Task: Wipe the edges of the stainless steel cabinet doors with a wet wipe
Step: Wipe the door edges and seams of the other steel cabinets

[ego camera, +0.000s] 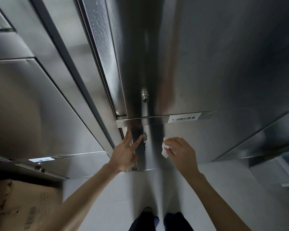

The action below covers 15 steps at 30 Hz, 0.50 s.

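Observation:
A tall stainless steel cabinet fills the view. Its upper door [207, 64] carries a round lock [145, 97]; a lower door [190, 140] sits under a ledge with a white label [183, 117]. My left hand [125, 154] reaches to the left edge of the lower door, thumb and index finger spread straight, the index fingertip close to a lock with a key [144, 139]. My right hand [180, 152] grips a crumpled white wet wipe [165, 147] in front of the lower door's face.
Another steel cabinet door [40, 105] stands open at the left, with a cardboard box [20, 207] below it. At the right a steel panel [257, 139] juts out, a white bin [284, 170] beneath it. My legs and a shoe [157, 220] are on the pale floor.

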{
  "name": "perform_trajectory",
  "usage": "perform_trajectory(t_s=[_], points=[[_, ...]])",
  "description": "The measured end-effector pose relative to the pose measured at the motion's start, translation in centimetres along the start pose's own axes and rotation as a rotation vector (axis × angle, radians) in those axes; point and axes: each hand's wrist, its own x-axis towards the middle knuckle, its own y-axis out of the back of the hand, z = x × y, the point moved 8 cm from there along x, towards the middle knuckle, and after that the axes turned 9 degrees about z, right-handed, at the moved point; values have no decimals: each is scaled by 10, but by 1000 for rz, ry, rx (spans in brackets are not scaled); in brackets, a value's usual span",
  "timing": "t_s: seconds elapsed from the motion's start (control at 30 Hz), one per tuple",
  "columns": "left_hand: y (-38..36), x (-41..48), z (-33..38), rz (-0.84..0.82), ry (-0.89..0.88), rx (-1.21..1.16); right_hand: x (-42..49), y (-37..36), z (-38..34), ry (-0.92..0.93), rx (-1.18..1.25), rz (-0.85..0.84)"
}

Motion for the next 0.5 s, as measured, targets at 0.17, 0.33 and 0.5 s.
perform_trajectory(t_s=[0.17,0.33,0.5], points=[[-3,0,-7,-47,-7,93,1,-2,-9,61,28,-66],[-5,-4,-14,32,-44,170,0,-22,-14,137,88,-101],[-5,-14,-18,185,-195,319,-5,-50,-16,240,157,-50]])
